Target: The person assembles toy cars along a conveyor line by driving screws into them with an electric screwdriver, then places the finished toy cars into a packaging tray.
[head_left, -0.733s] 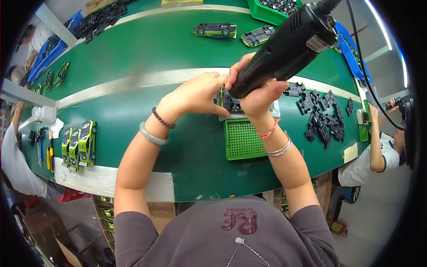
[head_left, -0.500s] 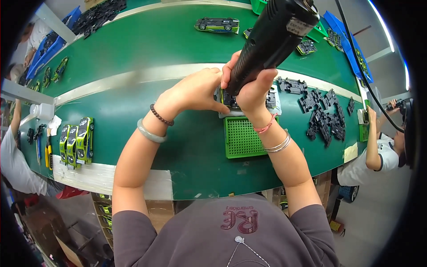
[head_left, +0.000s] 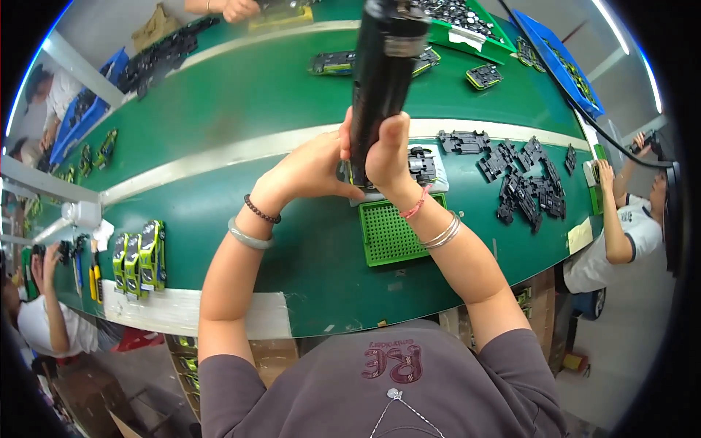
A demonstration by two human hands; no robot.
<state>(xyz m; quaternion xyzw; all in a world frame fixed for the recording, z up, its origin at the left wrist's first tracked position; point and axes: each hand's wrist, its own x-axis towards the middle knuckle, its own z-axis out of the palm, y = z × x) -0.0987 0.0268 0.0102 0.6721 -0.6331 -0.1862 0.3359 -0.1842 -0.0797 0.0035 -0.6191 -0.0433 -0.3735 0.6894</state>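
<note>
A black handheld electric screwdriver [head_left: 380, 80] stands nearly upright in my right hand [head_left: 388, 157], whose fingers wrap round its lower body. Below it an upturned toy car [head_left: 421, 166], black chassis up, lies on a pale pad [head_left: 441, 169]. My left hand [head_left: 310, 166] grips the left end of the car, thumb on the near side. Its fingertips are partly behind the screwdriver. The tool's tip and the spot it meets are hidden by my right hand. Just in front of the pad sits a green perforated basket [head_left: 387, 237].
Loose black chassis parts [head_left: 529, 175] lie to the right. Finished-looking green toy cars [head_left: 152, 252] stand at left beside yellow-handled tools [head_left: 95, 281]. Beyond a white rail [head_left: 219, 159] are upturned cars [head_left: 484, 75] and a green parts bin [head_left: 504, 47]. Co-workers sit at both sides; a cable [head_left: 577, 95] hangs right.
The screwdriver has gone from leaning right to nearly upright. Both hands sit slightly further left and lower in view, which has itself shifted. Another person's hand now shows at the far side.
</note>
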